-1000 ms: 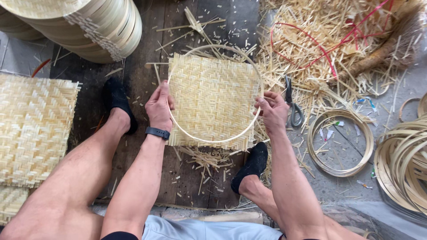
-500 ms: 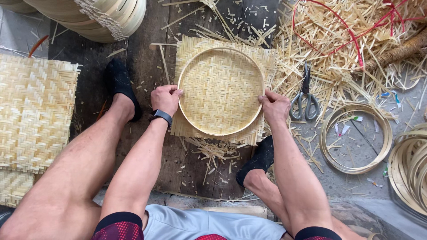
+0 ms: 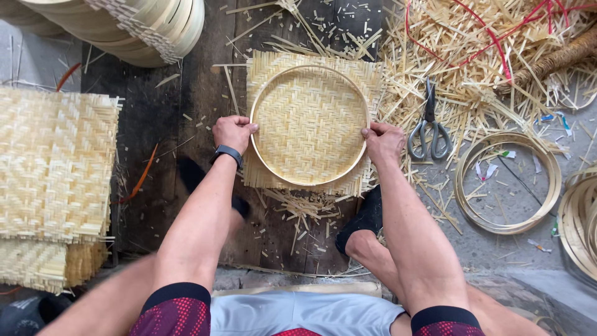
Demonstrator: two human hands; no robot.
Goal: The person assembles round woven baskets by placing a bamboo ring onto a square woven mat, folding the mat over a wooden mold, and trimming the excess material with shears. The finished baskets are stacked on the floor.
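**A:** What are the hands doing?

**B:** The left hand (image 3: pixel 233 132) and right hand (image 3: pixel 384 142) each close on opposite sides of a thin round bamboo hoop (image 3: pixel 309 184), fingers curled over the rim and pressed against it. A black band (image 3: pixel 228 153) circles the left wrist.

**A:** What sits inside the hoop?

**B:** A square pale woven bamboo mat (image 3: pixel 309 121) is pushed down through the hoop, so it forms a shallow tray; the mat's frayed corners stick out beyond the ring. It lies on a dark wooden board (image 3: pixel 161 118) straight ahead of the person, between their two feet in black shoes (image 3: pixel 367 218).

**A:** And around that?

**B:** Just right of the right hand lie grey-handled scissors (image 3: pixel 429 127), on a heap of loose bamboo strips and offcuts (image 3: pixel 472 68) threaded with red cord (image 3: pixel 491 34). Further right, an empty stack of bamboo hoops (image 3: pixel 507 182) rests on the grey floor, with more hoops (image 3: pixel 581 218) at the edge. On the left is a pile of flat woven mats (image 3: pixel 56 168). At upper left, a stack of finished round trays (image 3: pixel 143 31) lies partly out of view.
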